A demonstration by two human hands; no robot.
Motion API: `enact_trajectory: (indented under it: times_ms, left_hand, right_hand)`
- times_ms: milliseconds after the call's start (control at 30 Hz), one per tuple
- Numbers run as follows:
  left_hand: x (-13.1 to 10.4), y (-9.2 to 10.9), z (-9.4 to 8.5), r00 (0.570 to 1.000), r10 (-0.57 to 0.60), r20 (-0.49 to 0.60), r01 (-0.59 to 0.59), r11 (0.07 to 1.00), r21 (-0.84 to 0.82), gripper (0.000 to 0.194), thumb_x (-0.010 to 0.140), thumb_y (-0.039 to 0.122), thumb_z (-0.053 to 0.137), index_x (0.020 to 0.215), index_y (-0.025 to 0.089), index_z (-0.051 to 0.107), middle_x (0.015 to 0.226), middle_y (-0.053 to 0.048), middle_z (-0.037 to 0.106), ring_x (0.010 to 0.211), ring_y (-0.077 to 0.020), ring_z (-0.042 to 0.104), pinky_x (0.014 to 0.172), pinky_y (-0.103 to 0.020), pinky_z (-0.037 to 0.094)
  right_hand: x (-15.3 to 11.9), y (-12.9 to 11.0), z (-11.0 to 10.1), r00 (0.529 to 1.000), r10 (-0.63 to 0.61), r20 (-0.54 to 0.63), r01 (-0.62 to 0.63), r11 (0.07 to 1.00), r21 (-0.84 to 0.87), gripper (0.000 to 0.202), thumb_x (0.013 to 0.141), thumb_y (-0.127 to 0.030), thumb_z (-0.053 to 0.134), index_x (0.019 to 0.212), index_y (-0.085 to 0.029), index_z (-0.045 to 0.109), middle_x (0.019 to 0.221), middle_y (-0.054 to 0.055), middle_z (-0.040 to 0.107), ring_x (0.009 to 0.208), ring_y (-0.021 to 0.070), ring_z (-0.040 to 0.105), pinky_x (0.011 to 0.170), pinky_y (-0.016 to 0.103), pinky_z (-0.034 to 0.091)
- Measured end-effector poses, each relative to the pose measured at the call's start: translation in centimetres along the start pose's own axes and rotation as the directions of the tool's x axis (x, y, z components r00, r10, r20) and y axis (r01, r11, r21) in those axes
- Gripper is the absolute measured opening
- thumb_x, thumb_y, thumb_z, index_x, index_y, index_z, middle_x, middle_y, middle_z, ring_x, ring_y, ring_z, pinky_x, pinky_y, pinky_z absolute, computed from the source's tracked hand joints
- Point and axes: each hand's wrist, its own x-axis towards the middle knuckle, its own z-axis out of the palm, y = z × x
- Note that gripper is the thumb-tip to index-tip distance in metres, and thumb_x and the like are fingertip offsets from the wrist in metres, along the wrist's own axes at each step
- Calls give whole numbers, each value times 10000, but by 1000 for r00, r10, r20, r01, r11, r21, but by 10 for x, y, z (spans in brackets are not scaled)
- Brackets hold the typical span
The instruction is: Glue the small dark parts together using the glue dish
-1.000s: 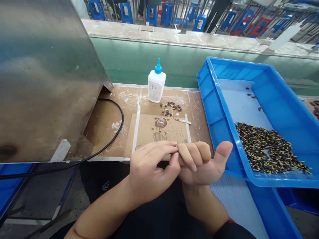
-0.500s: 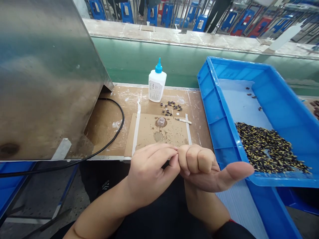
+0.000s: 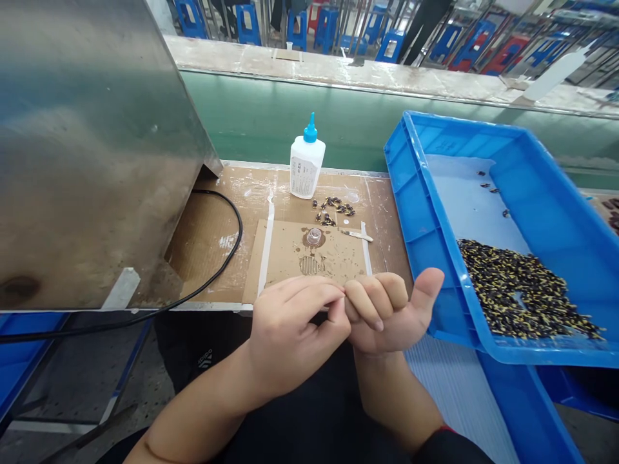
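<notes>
My left hand (image 3: 297, 332) is closed in a pinch, its thumb and index fingertips pressed together against the fingers of my right hand (image 3: 387, 309). The right hand's fingers are curled in, palm turned up, with its thumb sticking out to the right. Whatever lies between the fingertips is hidden or too small to name. Beyond the hands lies a cardboard sheet (image 3: 280, 258) with a small clear cup (image 3: 314, 237) in a wet ring. A small knife-like tool (image 3: 358, 236) and several small dark and gold pieces (image 3: 338, 206) are behind and beside it.
A white bottle with a blue nozzle (image 3: 307, 167) stands at the back. On the right, a blue bin (image 3: 420, 212) holds many black and yellow pieces (image 3: 522, 290). At left are a metal housing (image 3: 97, 154) and a black cable (image 3: 227, 258).
My right hand has rolled, so its thumb points more upward and sits closer in, and its curled fingers are tilted. My left hand has hardly moved.
</notes>
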Motion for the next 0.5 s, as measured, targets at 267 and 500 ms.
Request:
enact_trajectory:
  times_ms: [267,500]
  left_hand:
    - [-12,-21,-9,995,24,96,-25,1000,8,178,964,67,575,989,184,707,912,-37,787,855,-163,759,823,-287,622]
    - [-44,-81,-21,989,-89,116,60,971,232,399,1069,206,589,683,200,488,610,35,476,559,-111,464,573,-285,382]
  right_hand:
    - [-1,-6,-10,990,51,-134,-27,984,174,672,1151,-590,470,626,-221,270,528,-78,264,486,112,300,527,269,280]
    - [18,-17,48,945,-316,87,244,501,-830,700,993,-509,798,634,-228,268,564,-77,221,520,136,327,630,352,340]
